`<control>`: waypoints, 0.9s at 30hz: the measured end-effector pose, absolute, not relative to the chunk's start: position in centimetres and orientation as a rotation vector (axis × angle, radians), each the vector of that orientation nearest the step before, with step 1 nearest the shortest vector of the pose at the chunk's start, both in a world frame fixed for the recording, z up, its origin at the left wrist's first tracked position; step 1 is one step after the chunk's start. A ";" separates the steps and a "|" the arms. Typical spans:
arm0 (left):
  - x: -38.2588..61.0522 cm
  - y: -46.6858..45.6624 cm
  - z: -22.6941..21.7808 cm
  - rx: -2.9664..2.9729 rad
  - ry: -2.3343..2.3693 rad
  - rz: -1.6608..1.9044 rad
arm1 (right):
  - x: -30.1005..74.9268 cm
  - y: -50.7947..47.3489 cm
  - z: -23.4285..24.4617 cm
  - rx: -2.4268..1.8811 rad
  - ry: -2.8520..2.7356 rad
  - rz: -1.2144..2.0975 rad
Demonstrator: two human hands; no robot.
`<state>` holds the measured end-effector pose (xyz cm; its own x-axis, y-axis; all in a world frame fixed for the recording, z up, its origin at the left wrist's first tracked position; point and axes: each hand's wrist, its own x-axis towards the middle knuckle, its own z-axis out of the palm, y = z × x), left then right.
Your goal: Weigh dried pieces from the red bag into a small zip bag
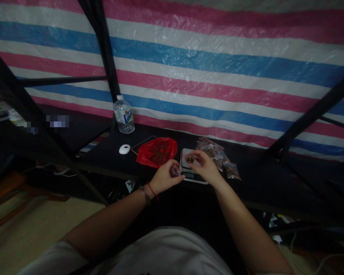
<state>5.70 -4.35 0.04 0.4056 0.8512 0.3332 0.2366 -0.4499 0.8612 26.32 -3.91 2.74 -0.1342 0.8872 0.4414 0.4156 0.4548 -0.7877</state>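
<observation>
Striped plastic sheeting (218,57) in pink, white and blue fills the far background, crossed by black metal frame bars (103,49). Below it runs a dark table (260,179), dimly lit.

Near the middle of the table sits a small white scale (189,168). Both hands meet just above it. The left hand (164,177), with a red string and a beaded band on its wrist, is closed around a small clear plastic bag (176,170), pinching it at the fingertips. The bag's shape and the way its long axis runs are too blurred and dark to tell. The right hand (203,166) hovers over the scale's platform with its fingers curled, pinching a small brownish item (190,159) between thumb and fingers; what the item is cannot be made out. The two hands are near each other but apart.

Just left of the scale lies a crumpled red plastic bag (157,152) with dark contents, resting partly on a flat dark board (140,145). Farther left is a small white oval object (124,149). Beyond it, at the far edge of the table, a clear water bottle (124,114) with a white cap stands upright. Right of the scale lies a cluster of small filled clear packets (220,156), touching one another, holding brownish contents.

At the near edge, the person's white shirt (160,252) and both bare forearms show.
</observation>
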 end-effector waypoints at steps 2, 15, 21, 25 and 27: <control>5.7 -4.5 0.2 1.949 0.965 1.039 | 25.7 -5.1 3.2 -1.070 -1.783 0.705; 6.2 -6.5 1.1 2.136 0.977 0.952 | 25.0 -8.6 4.4 -1.115 -1.903 0.739; 6.5 -6.7 0.7 2.102 0.925 0.994 | 24.9 -9.0 5.0 -1.067 -1.990 0.581; 6.6 -6.6 0.4 2.042 0.893 1.027 | 24.9 -9.0 4.7 -1.029 -1.966 0.591; 6.5 -6.5 0.3 2.013 0.894 1.044 | 24.9 -8.9 4.3 -1.040 -1.921 0.628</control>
<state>6.53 -6.47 0.35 0.4396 0.8111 0.3858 0.2565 -0.5251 0.8115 24.90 -8.91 4.33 -0.3012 0.8473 0.4374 0.4253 0.5299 -0.7337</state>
